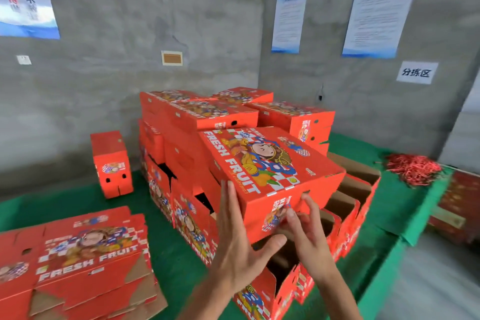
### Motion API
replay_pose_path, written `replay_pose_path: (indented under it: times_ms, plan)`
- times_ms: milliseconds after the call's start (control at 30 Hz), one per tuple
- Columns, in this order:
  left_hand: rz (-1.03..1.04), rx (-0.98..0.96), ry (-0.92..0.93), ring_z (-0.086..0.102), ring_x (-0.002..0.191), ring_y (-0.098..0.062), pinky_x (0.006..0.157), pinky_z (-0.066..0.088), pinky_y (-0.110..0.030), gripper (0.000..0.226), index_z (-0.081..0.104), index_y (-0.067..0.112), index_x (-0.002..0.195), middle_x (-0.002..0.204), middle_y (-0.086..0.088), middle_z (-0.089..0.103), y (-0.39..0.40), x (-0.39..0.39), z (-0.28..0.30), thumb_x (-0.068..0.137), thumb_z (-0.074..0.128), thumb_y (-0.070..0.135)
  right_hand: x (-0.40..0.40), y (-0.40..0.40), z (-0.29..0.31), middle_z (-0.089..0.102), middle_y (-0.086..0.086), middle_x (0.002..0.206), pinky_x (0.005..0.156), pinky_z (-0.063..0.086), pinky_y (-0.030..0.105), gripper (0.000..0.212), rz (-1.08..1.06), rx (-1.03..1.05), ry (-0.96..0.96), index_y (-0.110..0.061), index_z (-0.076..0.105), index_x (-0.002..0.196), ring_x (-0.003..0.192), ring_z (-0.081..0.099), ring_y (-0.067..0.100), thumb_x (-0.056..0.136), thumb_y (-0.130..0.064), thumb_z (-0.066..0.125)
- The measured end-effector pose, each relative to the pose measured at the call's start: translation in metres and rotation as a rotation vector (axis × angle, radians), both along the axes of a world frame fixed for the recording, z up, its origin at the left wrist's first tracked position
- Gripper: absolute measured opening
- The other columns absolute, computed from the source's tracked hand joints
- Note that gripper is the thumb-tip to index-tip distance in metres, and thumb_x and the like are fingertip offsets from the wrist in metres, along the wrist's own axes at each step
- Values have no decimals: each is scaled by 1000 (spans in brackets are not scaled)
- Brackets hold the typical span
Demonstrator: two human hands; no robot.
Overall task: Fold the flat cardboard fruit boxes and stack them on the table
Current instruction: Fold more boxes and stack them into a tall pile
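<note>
At frame centre, the folded box [272,171] sits atop the stack: light, stiff, easily dented. My left hand [239,247] presses flat-fingered against its near corner; my right hand [304,226] pinches the end flap.

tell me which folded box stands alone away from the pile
The small upright box at the left, near the wall. It stands apart on the green table; the others are stacked together.
</note>
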State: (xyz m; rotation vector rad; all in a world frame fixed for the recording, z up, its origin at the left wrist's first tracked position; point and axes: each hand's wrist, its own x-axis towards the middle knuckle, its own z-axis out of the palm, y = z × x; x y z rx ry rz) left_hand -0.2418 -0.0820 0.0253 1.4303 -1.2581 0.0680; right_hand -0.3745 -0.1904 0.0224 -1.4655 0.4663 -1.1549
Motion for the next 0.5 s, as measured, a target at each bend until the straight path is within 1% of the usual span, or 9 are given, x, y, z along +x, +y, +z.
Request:
replay_pose_path:
  times_ms: [33, 100, 133, 167, 233, 300, 367, 433, 500]
  plan:
    - [17, 30, -8, -6, 159, -15, 123, 21, -60, 127, -14, 31, 162, 171, 9, -14, -12, -1, -6, 78, 66, 81, 1, -10, -3, 71, 18, 107, 89, 60, 47, 38, 8, 35, 0, -38, 49, 132, 100, 68, 44, 99, -20, 58]
    - [52, 71, -5, -9, 158, -14, 125, 17, -55, 128, -17, 32, 162, 170, 10, -18, -32, -1, -18, 78, 67, 81, 3, -31, -9, 68, 20, 102, 76, 60, 33, 34, 56, 85, 20, -31, 48, 131, 90, 68, 30, 103, -13, 54]
    - [67, 84, 4, -10, 158, -12, 125, 14, -52, 129, -18, 33, 161, 170, 11, -19, -40, 1, -23, 78, 68, 80, 5, -41, -11, 69, 19, 104, 77, 59, 32, 32, 85, 102, 40, -30, 48, 131, 91, 68, 24, 104, -12, 54]
    - [82, 96, 11, -11, 158, -11, 125, 12, -49, 129, -19, 33, 161, 169, 11, -20, -47, 4, -28, 78, 68, 80, 9, -49, -13, 69, 18, 108, 82, 59, 35, 32, 109, 111, 63, -30, 48, 131, 94, 68, 22, 105, -13, 54]
    - [123, 112, 10, -11, 158, -11, 125, 11, -47, 129, -20, 33, 160, 169, 11, -20, -60, 12, -34, 78, 67, 80, 19, -66, -15, 68, 20, 117, 97, 55, 45, 32, 137, 116, 107, -26, 46, 135, 102, 66, 24, 106, -13, 53]
    - [156, 133, 10, -11, 157, -9, 126, 12, -48, 127, -21, 34, 160, 169, 11, -20, -70, 20, -39, 80, 67, 79, 29, -82, -17, 65, 27, 125, 103, 51, 51, 33, 160, 108, 129, -21, 43, 136, 107, 65, 27, 106, -13, 53]
    - [162, 154, 6, -12, 157, -8, 126, 15, -51, 122, -21, 36, 160, 168, 14, -22, -79, 28, -42, 83, 64, 77, 39, -98, -21, 66, 23, 127, 98, 56, 46, 33, 187, 91, 156, -24, 42, 136, 109, 67, 25, 106, -19, 56]
    - [176, 156, -10, -9, 157, -9, 125, 19, -56, 112, -21, 35, 160, 168, 14, -22, -88, 34, -46, 90, 60, 70, 48, -112, -26, 71, 11, 125, 91, 58, 34, 35, 230, 80, 172, -31, 42, 135, 111, 70, 22, 105, -26, 59]
    - [215, 153, -19, -5, 157, -8, 123, 24, -56, 101, -20, 34, 160, 169, 13, -20, -97, 39, -49, 97, 54, 62, 54, -124, -32, 71, 5, 127, 92, 58, 31, 36, 271, 83, 183, -39, 43, 132, 117, 69, 22, 104, -30, 63]
